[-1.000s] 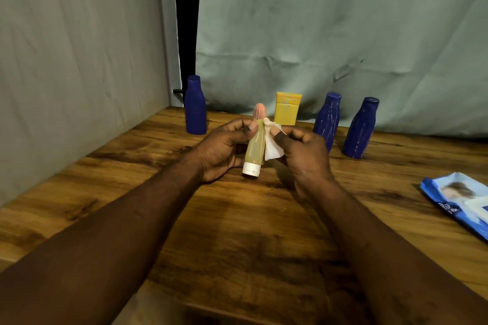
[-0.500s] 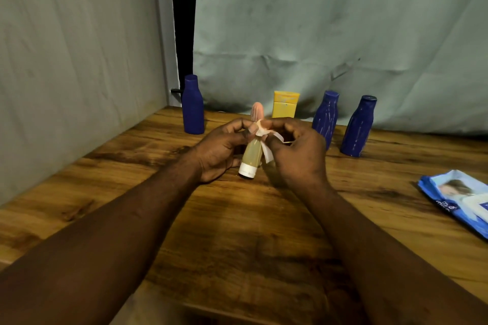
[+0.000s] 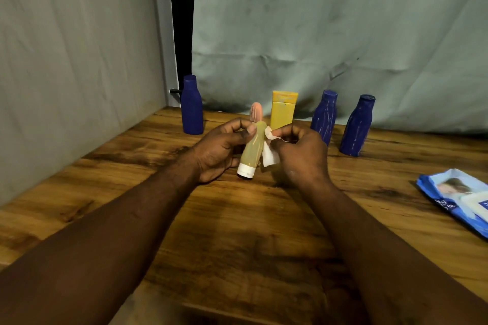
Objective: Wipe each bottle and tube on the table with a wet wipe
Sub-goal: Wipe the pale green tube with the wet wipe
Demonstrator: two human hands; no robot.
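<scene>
My left hand (image 3: 217,149) grips a pale yellow tube (image 3: 252,149) with a white cap, held cap-down above the wooden table (image 3: 237,232). My right hand (image 3: 301,155) pinches a small white wet wipe (image 3: 269,152) against the tube's right side. Behind the hands stand a peach tube (image 3: 256,112) and a yellow tube (image 3: 284,109). One blue bottle (image 3: 192,105) stands at the back left, and two more blue bottles (image 3: 324,117) (image 3: 356,126) stand at the back right.
A blue wet-wipe pack (image 3: 459,198) lies flat near the table's right edge. Grey cloth (image 3: 317,34) hangs behind the table and along its left side. The table's front edge runs below my forearms.
The wipe, bunched around the tube's upper end half a second ago, now hangs lower along the tube's right side. My right hand has shifted slightly right and down.
</scene>
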